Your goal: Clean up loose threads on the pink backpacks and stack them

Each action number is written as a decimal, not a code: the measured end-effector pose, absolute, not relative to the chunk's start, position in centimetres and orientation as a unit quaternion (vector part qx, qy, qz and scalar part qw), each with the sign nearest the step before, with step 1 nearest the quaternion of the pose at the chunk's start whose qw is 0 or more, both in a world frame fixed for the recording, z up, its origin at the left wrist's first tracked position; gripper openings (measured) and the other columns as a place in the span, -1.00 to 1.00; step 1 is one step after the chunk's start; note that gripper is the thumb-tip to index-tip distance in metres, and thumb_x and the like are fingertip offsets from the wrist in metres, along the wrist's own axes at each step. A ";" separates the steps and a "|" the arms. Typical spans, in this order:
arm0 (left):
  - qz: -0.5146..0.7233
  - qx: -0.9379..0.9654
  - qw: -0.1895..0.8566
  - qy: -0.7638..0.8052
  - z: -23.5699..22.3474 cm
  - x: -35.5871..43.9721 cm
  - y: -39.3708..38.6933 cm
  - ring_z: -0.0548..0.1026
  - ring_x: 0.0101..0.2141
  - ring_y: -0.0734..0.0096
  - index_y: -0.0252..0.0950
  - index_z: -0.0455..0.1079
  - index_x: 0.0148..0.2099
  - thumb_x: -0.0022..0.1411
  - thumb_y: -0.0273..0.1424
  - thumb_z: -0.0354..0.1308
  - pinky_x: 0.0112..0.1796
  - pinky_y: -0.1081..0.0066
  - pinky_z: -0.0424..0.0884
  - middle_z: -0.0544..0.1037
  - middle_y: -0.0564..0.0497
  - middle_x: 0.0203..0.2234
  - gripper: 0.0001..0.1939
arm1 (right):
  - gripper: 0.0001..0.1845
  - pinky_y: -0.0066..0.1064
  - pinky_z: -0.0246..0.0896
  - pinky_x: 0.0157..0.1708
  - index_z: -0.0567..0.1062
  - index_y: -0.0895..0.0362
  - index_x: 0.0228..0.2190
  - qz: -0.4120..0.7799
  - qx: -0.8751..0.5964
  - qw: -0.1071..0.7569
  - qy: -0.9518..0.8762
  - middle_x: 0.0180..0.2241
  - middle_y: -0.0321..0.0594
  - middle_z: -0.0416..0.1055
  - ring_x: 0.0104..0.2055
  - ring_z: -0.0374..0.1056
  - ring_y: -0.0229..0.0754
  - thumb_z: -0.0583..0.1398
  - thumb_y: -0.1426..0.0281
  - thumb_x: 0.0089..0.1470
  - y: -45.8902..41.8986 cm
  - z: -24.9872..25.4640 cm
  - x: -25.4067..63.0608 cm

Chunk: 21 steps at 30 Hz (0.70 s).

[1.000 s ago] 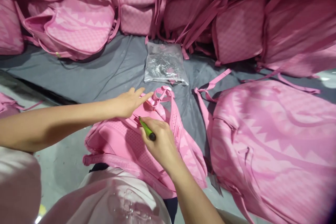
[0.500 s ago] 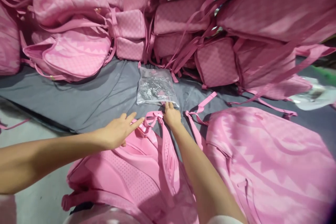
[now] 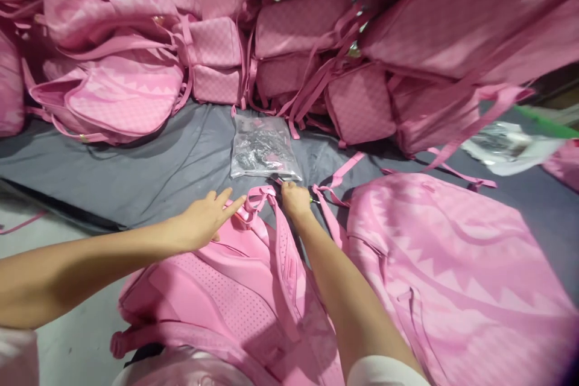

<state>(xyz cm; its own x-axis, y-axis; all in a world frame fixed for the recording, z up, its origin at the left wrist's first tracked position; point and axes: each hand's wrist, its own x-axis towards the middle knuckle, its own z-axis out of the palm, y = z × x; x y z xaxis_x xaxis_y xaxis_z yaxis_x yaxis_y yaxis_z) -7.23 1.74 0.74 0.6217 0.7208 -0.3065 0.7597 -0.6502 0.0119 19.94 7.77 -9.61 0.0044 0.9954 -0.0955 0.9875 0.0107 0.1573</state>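
Note:
My left hand (image 3: pixel 204 218) is open, its fingers stretched over the top edge of a pink backpack (image 3: pixel 226 289) that lies with its padded back panel up. The fingertips reach a looped pink strap (image 3: pixel 260 196) at the backpack's top. Just right of that loop, my right hand (image 3: pixel 296 200) is closed around a slim tool (image 3: pixel 315 200). A dark tip sticks out on one side of the fist and a yellow-green bit on the other; its kind cannot be made out. Beyond the fist lies a clear plastic bag (image 3: pixel 265 148) of small dark pieces.
A second pink backpack (image 3: pixel 452 277) lies on the right. Stacked pink backpacks (image 3: pixel 294 24) line the back of the grey cloth-covered table (image 3: pixel 136 175). White plastic packaging (image 3: pixel 511 151) sits at the far right. Loose straps (image 3: pixel 348 169) lie between the backpacks.
My right hand has gone from fingers stretched at the plastic bag's near edge to a closed grip on the slim tool. My left hand stays at the strap loop. The view has shifted slightly.

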 end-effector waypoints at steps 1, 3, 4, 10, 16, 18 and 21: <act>-0.136 0.898 0.068 0.412 0.8 -7.2 1.6 0.33 0.16 -0.12 -0.12 -0.22 0.49 0.08 -0.46 0.38 -0.06 0.18 0.43 -0.02 -0.30 0.41 0.11 | -0.59 -0.24 0.26 -0.10 0.46 0.39 -0.03 0.024 0.701 0.087 0.707 -0.14 0.27 0.46 -0.07 0.45 0.05 -0.10 0.59 0.26 7.3 -9.4 19.9; -0.127 0.899 0.068 0.413 0.8 -7.3 1.4 0.33 0.16 -0.13 -0.16 -0.19 0.49 0.06 -0.46 0.38 -0.05 0.16 0.44 -0.01 -0.33 0.41 0.10 | -0.61 -0.27 0.26 -0.12 0.51 0.34 -0.07 0.025 0.697 0.080 0.712 -0.14 0.22 0.48 -0.10 0.47 0.01 -0.06 0.58 0.27 6.6 -9.0 19.8; -0.119 0.900 0.070 0.413 0.8 -7.3 1.3 0.32 0.17 -0.13 -0.16 -0.18 0.49 0.05 -0.47 0.38 -0.05 0.16 0.45 -0.01 -0.33 0.41 0.10 | -0.63 -0.30 0.26 -0.14 0.53 0.30 -0.10 0.024 0.695 0.076 0.715 -0.16 0.17 0.50 -0.13 0.48 -0.02 -0.04 0.57 0.27 6.4 -8.7 19.7; -0.013 0.908 0.123 0.401 0.0 -8.6 1.5 0.26 0.24 -0.07 -0.14 -0.03 0.45 0.07 -0.42 0.36 0.10 0.06 0.36 0.11 -0.24 0.38 -0.01 | -0.67 -0.38 0.25 -0.25 0.56 0.25 -0.15 0.072 0.738 0.027 0.670 -0.17 0.07 0.54 -0.21 0.51 -0.07 0.03 0.60 0.22 4.1 -4.8 19.6; 0.358 0.801 0.268 0.398 3.1 -7.8 -1.1 0.48 -0.01 0.18 -0.26 0.48 0.02 0.33 -0.18 0.11 0.04 0.14 0.38 0.58 -0.14 -0.04 -0.66 | -0.62 -0.34 0.26 -0.18 0.55 0.19 -0.08 0.243 0.568 -0.251 0.745 -0.03 0.01 0.54 -0.10 0.48 -0.12 0.01 0.58 0.21 -3.8 -0.2 17.7; 0.356 0.735 0.429 0.387 4.5 -6.8 -2.3 0.54 -0.30 0.32 -0.31 0.49 -0.13 0.30 -0.13 0.13 -0.21 0.31 0.46 0.62 -0.08 -0.31 -0.66 | -0.64 -0.32 0.26 -0.22 0.52 0.21 -0.05 0.285 0.442 -0.327 0.785 -0.03 0.05 0.54 -0.14 0.49 -0.14 0.01 0.55 0.25 -6.8 0.9 16.3; 0.295 0.636 0.609 0.370 5.1 -5.9 -3.5 0.49 -0.49 0.45 -0.36 0.41 -0.09 0.12 -0.15 0.29 -0.45 0.47 0.36 0.58 -0.01 -0.46 -0.57 | -0.64 -0.31 0.27 -0.22 0.45 0.21 0.03 0.285 0.359 -0.343 0.820 -0.02 0.09 0.54 -0.19 0.49 -0.17 0.01 0.57 0.28 -10.2 2.0 14.5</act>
<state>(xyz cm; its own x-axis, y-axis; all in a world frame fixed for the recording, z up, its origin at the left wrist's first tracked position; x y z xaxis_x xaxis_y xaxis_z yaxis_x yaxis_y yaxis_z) -5.95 -3.48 5.08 0.5520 0.8304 -0.0758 0.1120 0.0162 0.9936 14.49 -10.21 1.99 -0.5074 0.3937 0.7665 0.7838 0.5804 0.2207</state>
